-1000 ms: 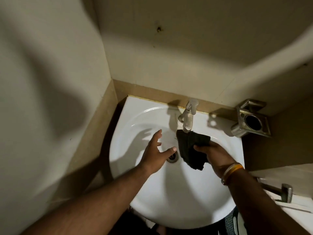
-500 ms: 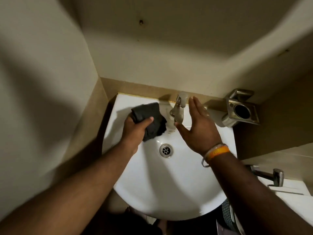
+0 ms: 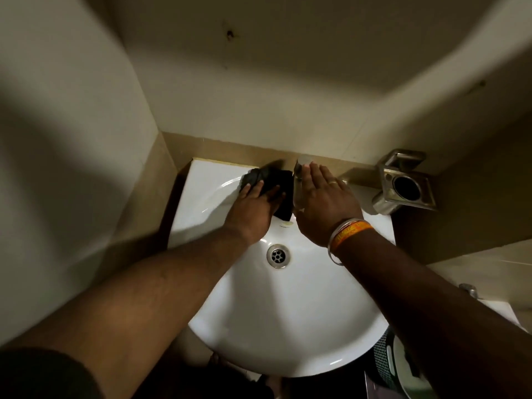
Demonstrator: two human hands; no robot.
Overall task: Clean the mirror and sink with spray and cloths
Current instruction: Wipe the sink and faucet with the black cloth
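Left grip (image 3: 253,210) presses dark cloth (image 3: 276,182) flat against sink (image 3: 288,326) rim.

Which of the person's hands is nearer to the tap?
Right. The right hand lies over the tap, covering most of it. The left hand presses the dark cloth onto the sink rim, left of the tap.

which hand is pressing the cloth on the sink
The left hand. It presses the dark cloth onto the sink rim at the back left. The right hand, with the wristbands, is open and empty, beside the tap.
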